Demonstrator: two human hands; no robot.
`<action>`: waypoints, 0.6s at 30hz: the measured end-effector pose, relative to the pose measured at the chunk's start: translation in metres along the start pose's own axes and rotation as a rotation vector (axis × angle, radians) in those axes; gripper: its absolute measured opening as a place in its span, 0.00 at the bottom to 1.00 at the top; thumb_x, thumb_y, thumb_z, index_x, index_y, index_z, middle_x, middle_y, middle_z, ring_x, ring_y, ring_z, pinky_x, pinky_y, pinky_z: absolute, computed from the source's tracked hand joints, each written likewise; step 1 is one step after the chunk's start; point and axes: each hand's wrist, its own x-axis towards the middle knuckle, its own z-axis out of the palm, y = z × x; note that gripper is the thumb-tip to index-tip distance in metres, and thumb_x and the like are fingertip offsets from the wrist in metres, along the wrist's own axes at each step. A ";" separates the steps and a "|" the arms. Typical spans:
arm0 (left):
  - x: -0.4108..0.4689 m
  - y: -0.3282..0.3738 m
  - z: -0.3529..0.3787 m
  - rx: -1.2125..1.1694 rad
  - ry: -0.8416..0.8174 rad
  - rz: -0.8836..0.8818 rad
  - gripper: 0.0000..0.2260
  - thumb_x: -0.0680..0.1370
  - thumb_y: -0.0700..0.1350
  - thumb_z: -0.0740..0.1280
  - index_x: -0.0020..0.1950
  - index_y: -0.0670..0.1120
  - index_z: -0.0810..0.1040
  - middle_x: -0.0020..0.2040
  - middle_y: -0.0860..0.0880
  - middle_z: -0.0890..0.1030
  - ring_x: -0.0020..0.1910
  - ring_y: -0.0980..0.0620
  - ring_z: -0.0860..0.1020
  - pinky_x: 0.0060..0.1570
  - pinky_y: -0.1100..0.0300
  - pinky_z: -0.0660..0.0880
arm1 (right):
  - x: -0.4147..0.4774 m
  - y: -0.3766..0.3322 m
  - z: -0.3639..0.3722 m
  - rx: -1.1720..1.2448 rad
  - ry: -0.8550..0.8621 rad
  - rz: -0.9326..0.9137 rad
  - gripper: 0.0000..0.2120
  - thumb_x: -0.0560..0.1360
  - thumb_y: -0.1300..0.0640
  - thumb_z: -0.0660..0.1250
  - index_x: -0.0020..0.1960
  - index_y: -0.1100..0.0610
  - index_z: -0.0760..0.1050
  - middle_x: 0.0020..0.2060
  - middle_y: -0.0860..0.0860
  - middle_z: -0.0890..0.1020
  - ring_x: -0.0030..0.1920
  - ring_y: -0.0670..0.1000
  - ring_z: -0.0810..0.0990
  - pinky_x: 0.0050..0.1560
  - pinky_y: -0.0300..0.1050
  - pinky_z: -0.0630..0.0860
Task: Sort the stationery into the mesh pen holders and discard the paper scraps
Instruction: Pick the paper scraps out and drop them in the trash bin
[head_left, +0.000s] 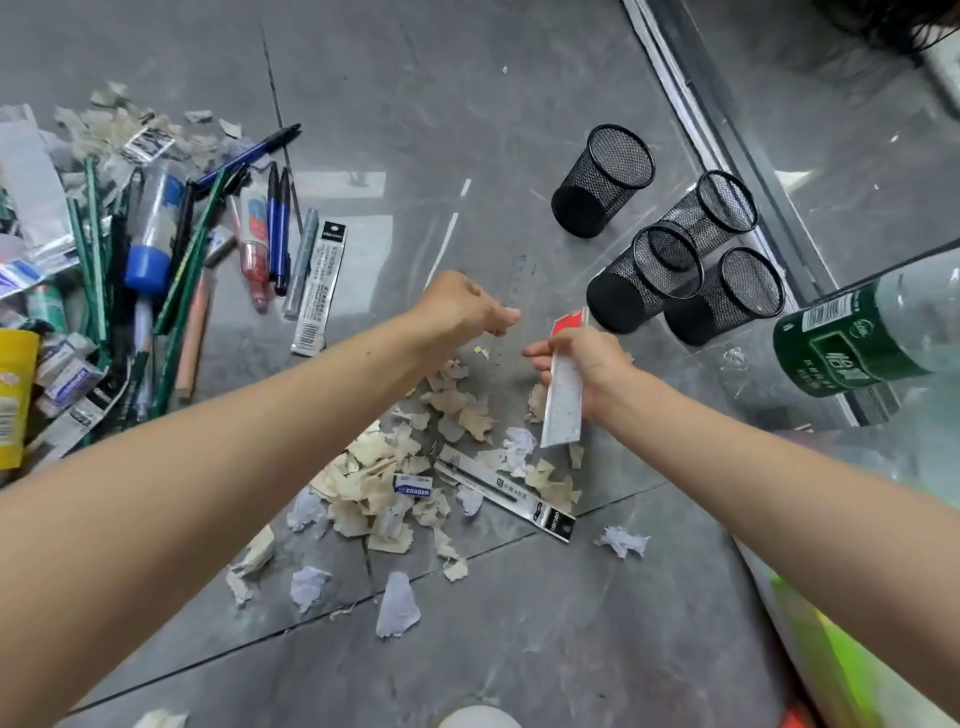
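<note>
Sorting has barely begun, I judge. The four black wire-mesh pen holders (647, 278) at far right look empty. The heap of pens, pencils and erasers (156, 260) lies at far left. Torn beige and white paper scraps (415, 467) litter the near centre around a small white eraser (413, 488). I see both forearms stretched forward. The right hand (587, 364) grips a packaged silver ruler with a red header (561, 400). The left hand (462, 306), fingers curled, meets a clear plastic ruler (521, 275) lying on the floor; whether it pinches it I cannot tell.
</note>
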 end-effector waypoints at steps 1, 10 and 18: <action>-0.005 0.002 -0.007 -0.072 -0.053 0.019 0.11 0.73 0.44 0.72 0.33 0.45 0.74 0.34 0.48 0.81 0.35 0.55 0.78 0.43 0.62 0.71 | -0.001 -0.003 0.001 0.000 -0.032 -0.007 0.06 0.76 0.68 0.56 0.44 0.63 0.69 0.34 0.60 0.78 0.19 0.48 0.73 0.20 0.34 0.67; -0.040 -0.004 -0.032 -0.325 -0.136 -0.062 0.09 0.82 0.41 0.57 0.61 0.48 0.72 0.37 0.48 0.76 0.34 0.52 0.75 0.36 0.59 0.72 | -0.021 -0.015 0.034 -0.004 -0.200 0.021 0.22 0.80 0.48 0.54 0.40 0.63 0.74 0.38 0.61 0.80 0.41 0.59 0.80 0.51 0.52 0.77; -0.049 -0.011 -0.046 -0.092 -0.165 -0.081 0.15 0.75 0.33 0.65 0.61 0.43 0.72 0.46 0.43 0.77 0.37 0.52 0.73 0.35 0.60 0.66 | -0.043 -0.011 0.059 0.083 -0.521 0.124 0.31 0.79 0.36 0.43 0.52 0.58 0.72 0.42 0.57 0.81 0.40 0.55 0.82 0.43 0.50 0.80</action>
